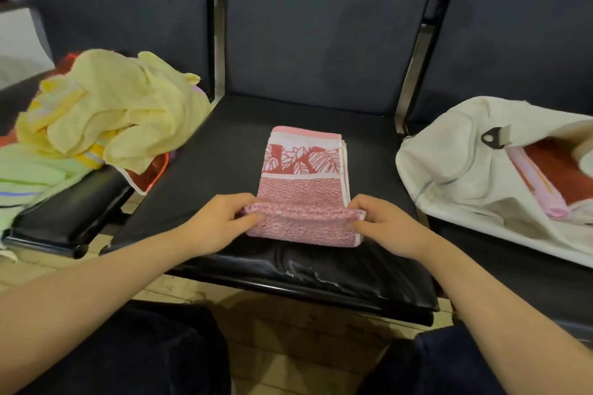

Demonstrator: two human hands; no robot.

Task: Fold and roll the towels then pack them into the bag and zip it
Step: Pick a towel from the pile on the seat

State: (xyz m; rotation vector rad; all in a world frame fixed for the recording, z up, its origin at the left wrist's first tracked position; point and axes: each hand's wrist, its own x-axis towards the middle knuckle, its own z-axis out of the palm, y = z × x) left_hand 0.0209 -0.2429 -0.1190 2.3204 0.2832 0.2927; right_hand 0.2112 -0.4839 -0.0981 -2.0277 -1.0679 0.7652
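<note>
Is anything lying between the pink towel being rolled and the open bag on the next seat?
Nothing visible does: only bare seat lies between the pink towel and the white bag, whose mouth lies unzipped. Rolled towels already sit inside.

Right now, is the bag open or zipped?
Open: the bag gapes on the right seat, its zipper parted, with towels showing inside.

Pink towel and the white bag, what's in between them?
Just a bare stretch of the black seat lies between the pink towel and the white bag, as the head view shows.
</note>
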